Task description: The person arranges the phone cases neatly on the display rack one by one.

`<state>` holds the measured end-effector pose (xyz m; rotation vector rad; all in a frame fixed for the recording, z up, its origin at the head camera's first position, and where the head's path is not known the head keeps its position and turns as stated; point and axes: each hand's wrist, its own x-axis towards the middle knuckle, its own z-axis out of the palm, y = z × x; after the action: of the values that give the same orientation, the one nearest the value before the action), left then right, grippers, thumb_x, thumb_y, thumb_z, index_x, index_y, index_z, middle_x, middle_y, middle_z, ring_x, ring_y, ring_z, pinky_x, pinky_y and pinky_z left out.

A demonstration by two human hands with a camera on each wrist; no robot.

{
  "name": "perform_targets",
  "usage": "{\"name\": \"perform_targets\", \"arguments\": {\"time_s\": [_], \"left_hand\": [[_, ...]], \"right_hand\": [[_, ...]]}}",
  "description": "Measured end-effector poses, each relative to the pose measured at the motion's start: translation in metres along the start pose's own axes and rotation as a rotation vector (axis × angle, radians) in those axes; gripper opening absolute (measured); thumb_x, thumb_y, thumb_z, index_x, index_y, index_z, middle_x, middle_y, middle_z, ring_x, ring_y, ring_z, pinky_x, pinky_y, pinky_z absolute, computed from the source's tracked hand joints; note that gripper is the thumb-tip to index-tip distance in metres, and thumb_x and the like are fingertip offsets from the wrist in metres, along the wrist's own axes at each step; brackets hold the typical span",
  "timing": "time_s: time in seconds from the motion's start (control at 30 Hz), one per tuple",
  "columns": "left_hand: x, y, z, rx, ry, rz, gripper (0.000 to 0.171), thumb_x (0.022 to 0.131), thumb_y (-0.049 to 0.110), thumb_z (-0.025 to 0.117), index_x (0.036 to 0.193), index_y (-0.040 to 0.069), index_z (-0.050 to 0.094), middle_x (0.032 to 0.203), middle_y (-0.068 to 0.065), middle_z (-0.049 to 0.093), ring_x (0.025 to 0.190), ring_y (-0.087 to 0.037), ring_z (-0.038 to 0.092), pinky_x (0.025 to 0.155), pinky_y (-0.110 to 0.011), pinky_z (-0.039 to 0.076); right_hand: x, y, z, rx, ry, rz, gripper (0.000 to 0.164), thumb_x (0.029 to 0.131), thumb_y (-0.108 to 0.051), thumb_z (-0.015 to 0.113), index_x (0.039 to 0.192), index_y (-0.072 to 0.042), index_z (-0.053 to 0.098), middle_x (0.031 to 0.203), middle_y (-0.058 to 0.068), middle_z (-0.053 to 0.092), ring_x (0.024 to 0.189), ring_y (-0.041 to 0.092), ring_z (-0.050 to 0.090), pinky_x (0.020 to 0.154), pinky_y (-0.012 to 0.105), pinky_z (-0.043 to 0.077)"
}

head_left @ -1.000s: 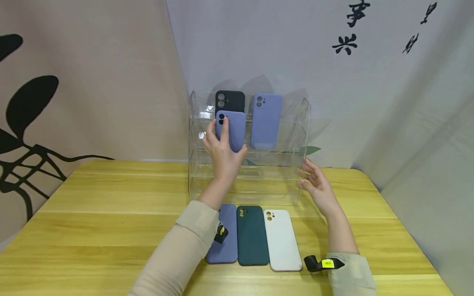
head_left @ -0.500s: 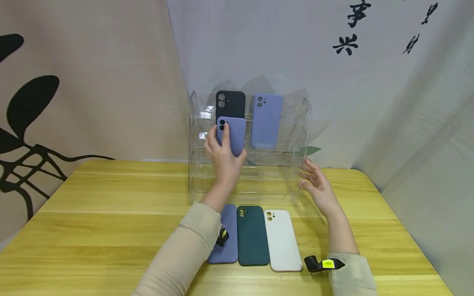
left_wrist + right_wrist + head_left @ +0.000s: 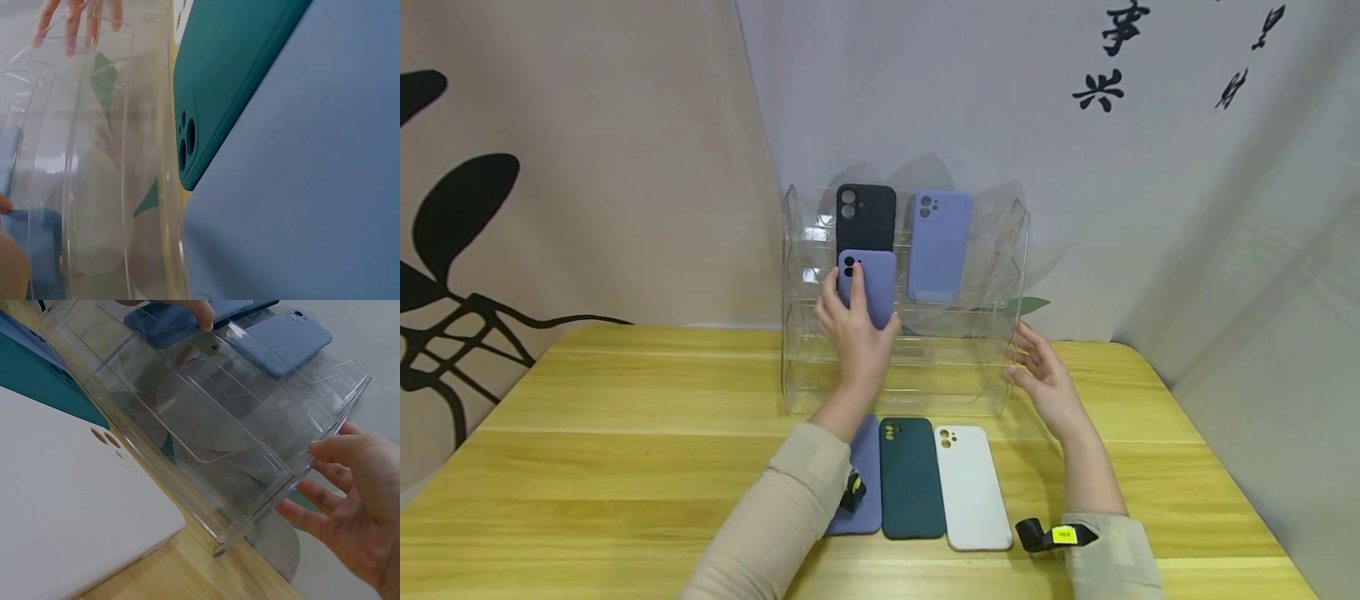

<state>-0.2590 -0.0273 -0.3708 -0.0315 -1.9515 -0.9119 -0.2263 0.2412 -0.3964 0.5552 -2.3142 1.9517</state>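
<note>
My left hand (image 3: 857, 346) grips a small purple phone case (image 3: 877, 283) by its edges, with a finger along the back near the camera holes. It stands in front of a black phone case (image 3: 868, 221) in the clear tiered display rack (image 3: 943, 379); whether its lower edge touches a tier is hidden by the hand. A second purple case (image 3: 942, 242) leans upright in the rack to the right. At the rack's right side, my right hand (image 3: 1047, 390) holds the side panel; the right wrist view has the thumb (image 3: 337, 448) on its edge and fingers behind.
In front of the rack a purple case (image 3: 868, 479), a dark green case (image 3: 913, 479) and a white case (image 3: 973, 492) lie in a row on the wooden table (image 3: 625, 467). My left sleeve partly covers the purple one. A cloth backdrop (image 3: 895, 92) hangs behind the rack.
My left hand has moved down with the purple case, so more of the black case behind shows. My right hand has stayed on the rack's side.
</note>
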Motion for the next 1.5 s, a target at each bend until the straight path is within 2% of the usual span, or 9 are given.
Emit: {"name": "perform_targets", "arguments": {"time_s": [0.33, 0.53, 0.67, 0.83, 0.97, 1.17, 1.37, 1.5], "left_hand": [[0.0, 0.0, -0.001, 0.006, 0.007, -0.006, 0.088, 0.067, 0.014, 0.087, 0.144, 0.008, 0.044, 0.144, -0.02, 0.031, 0.124, -0.039, 0.031, 0.1, -0.051, 0.026], [0.0, 0.001, -0.007, -0.002, -0.031, -0.052, 0.093, 0.068, 0.019, 0.087, 0.147, 0.01, 0.04, 0.146, -0.018, 0.029, 0.127, -0.037, 0.028, 0.102, -0.05, 0.024], [-0.002, 0.003, -0.02, -0.053, -0.065, -0.062, 0.093, 0.069, 0.019, 0.087, 0.147, 0.009, 0.038, 0.147, -0.015, 0.026, 0.13, -0.036, 0.025, 0.103, -0.051, 0.023], [-0.008, 0.006, -0.042, -0.125, -0.08, -0.046, 0.091, 0.068, 0.016, 0.087, 0.145, 0.005, 0.04, 0.144, -0.016, 0.028, 0.124, -0.036, 0.029, 0.101, -0.052, 0.024], [-0.015, 0.007, -0.059, -0.141, -0.11, -0.049, 0.092, 0.066, 0.015, 0.088, 0.144, 0.004, 0.041, 0.143, -0.016, 0.029, 0.121, -0.035, 0.031, 0.099, -0.052, 0.026], [-0.031, 0.008, -0.084, -0.133, -0.226, -0.079, 0.096, 0.064, 0.016, 0.09, 0.144, 0.004, 0.04, 0.141, -0.019, 0.031, 0.12, -0.036, 0.032, 0.098, -0.052, 0.028], [-0.043, 0.009, -0.104, -0.098, -0.373, -0.165, 0.1, 0.063, 0.023, 0.09, 0.147, 0.01, 0.037, 0.142, -0.014, 0.031, 0.127, -0.034, 0.028, 0.101, -0.055, 0.025], [-0.051, 0.008, -0.114, -0.1, -0.468, -0.217, 0.101, 0.064, 0.026, 0.09, 0.148, 0.011, 0.035, 0.142, -0.015, 0.031, 0.127, -0.034, 0.026, 0.098, -0.056, 0.027]], "right_hand": [[0.002, 0.001, 0.001, 0.007, 0.0, -0.007, 0.065, 0.096, 0.004, 0.05, 0.153, -0.01, 0.021, 0.146, 0.023, 0.03, 0.131, 0.047, 0.03, 0.088, 0.024, 0.047], [0.003, 0.001, 0.002, 0.005, 0.001, -0.005, 0.065, 0.096, 0.004, 0.05, 0.153, -0.011, 0.021, 0.146, 0.021, 0.031, 0.131, 0.046, 0.03, 0.088, 0.024, 0.047], [0.003, 0.001, 0.002, 0.003, -0.004, -0.006, 0.065, 0.096, 0.004, 0.05, 0.152, -0.008, 0.02, 0.147, 0.022, 0.03, 0.131, 0.047, 0.03, 0.088, 0.024, 0.047], [0.005, 0.0, 0.003, 0.004, -0.012, -0.012, 0.065, 0.096, 0.003, 0.05, 0.152, -0.008, 0.019, 0.147, 0.028, 0.027, 0.131, 0.047, 0.03, 0.089, 0.023, 0.046], [0.005, 0.0, 0.003, 0.006, -0.011, -0.01, 0.065, 0.096, 0.003, 0.05, 0.153, -0.009, 0.02, 0.147, 0.028, 0.027, 0.131, 0.046, 0.031, 0.088, 0.023, 0.046], [0.002, 0.0, 0.001, -0.001, 0.001, 0.002, 0.065, 0.096, 0.004, 0.05, 0.153, -0.01, 0.021, 0.147, 0.021, 0.03, 0.131, 0.042, 0.033, 0.088, 0.024, 0.046], [0.001, -0.001, 0.001, -0.001, 0.003, 0.0, 0.066, 0.096, 0.004, 0.05, 0.153, -0.01, 0.021, 0.147, 0.026, 0.028, 0.131, 0.042, 0.033, 0.088, 0.024, 0.047], [0.001, -0.001, 0.0, -0.001, 0.001, -0.007, 0.065, 0.096, 0.005, 0.05, 0.152, -0.008, 0.02, 0.147, 0.027, 0.028, 0.13, 0.043, 0.033, 0.088, 0.024, 0.047]]}}
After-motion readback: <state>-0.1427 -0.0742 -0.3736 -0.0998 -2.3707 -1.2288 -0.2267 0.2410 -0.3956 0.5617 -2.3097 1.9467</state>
